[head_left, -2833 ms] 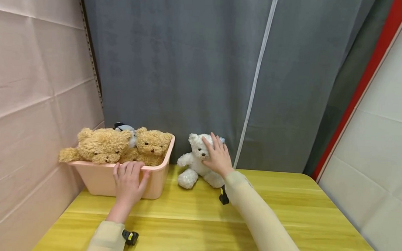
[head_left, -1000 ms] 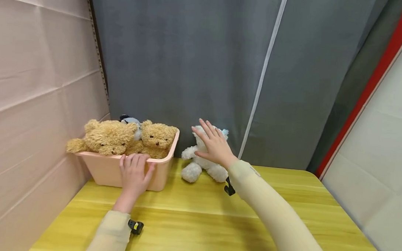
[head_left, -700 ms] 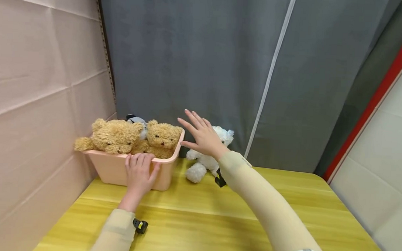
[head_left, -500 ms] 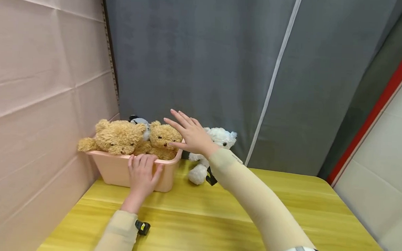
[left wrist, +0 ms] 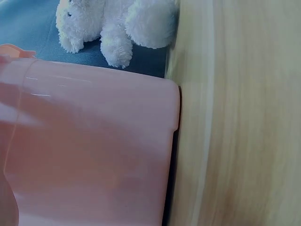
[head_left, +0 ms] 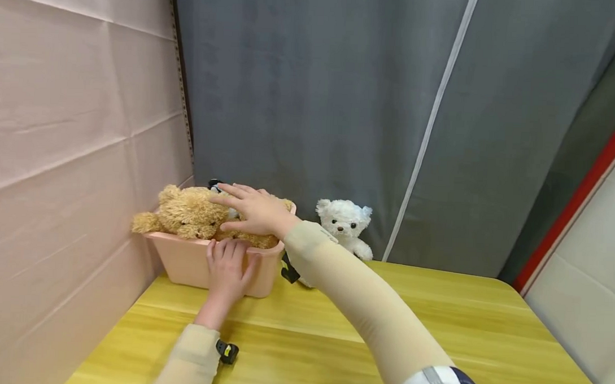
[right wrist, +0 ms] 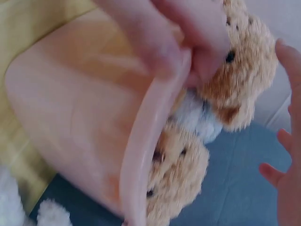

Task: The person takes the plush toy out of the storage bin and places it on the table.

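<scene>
A pink plastic bin (head_left: 188, 267) holds two curly tan teddy bears; the left tan teddy bear (head_left: 187, 210) hangs its head over the rim. Behind them a grey-blue plush toy (right wrist: 195, 115) shows only in part. My left hand (head_left: 228, 271) grips the bin's front rim, fingers over the edge and thumb outside. Above the bin my right hand (head_left: 258, 211) is spread with straight fingers, holding nothing, and in the head view it covers most of the right tan teddy bear (right wrist: 181, 172). A white teddy bear (head_left: 343, 221) sits right of the bin, partly hidden by my right sleeve.
The bin stands on a yellow wood-grain table (head_left: 435, 326), close to a pale pink fabric wall (head_left: 75, 150) on the left. A grey curtain (head_left: 311, 90) hangs behind the table's back edge.
My right hand has left the white teddy bear and moved left over the bin, fingers spread. The left hand keeps its grip on the rim. The head view has swung slightly right.
</scene>
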{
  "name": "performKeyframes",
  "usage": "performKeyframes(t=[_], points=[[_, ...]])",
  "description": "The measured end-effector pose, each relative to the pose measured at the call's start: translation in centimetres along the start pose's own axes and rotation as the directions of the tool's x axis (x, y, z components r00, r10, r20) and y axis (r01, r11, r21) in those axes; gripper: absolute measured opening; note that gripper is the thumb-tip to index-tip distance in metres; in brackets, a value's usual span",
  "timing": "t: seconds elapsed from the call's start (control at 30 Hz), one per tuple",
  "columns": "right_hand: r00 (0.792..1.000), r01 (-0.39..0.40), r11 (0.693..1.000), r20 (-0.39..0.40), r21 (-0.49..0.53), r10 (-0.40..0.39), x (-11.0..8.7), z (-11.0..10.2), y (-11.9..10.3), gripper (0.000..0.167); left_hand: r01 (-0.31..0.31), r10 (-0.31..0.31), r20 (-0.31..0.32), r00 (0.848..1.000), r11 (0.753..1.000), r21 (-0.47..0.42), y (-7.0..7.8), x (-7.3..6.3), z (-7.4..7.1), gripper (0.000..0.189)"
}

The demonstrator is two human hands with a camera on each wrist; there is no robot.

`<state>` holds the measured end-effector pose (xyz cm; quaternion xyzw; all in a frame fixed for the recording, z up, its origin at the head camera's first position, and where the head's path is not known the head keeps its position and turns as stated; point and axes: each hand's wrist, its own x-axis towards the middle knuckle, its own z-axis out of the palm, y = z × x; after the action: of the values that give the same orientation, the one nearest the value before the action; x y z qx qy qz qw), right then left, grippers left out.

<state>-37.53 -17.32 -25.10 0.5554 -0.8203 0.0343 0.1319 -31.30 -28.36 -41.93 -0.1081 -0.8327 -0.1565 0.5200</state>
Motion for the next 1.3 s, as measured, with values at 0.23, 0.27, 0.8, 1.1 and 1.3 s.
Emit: performKeyframes(t=[0.23,0.27,0.8,1.1,1.3], points=[[0.999,0.04,0.998,0.03,-0.039,-0.039,1.7,0.9,-1.7,0.068,-0.03,0.03,-0.039,0.999,1.0,-0.003,0.5,0.3,0.2,0.044],[0.999,0.036,0.998,0.035,-0.052,-0.035,1.9,1.1,-2.0,0.068,-0.032,0.032,-0.037,0.999,0.999,-0.001,0.5,0.2,0.2,0.043],[0.981,-0.188,0.972,0.021,-0.144,0.193,4.5,1.9,-5.3,0.095,0.004,-0.008,0.05,0.999,0.996,0.092,2.0,-0.9,-1.2,0.071],[0.957,-0.291,0.938,-0.07,-0.191,0.282,6.0,1.8,-5.7,0.094,0.021,-0.022,0.016,1.0,1.0,0.019,2.2,-0.1,-1.0,0.05],[0.944,-0.322,0.931,-0.131,-0.172,0.303,6.6,2.8,-6.5,0.08,-0.011,0.012,-0.028,1.0,0.999,0.036,2.2,-0.8,-1.0,0.046]])
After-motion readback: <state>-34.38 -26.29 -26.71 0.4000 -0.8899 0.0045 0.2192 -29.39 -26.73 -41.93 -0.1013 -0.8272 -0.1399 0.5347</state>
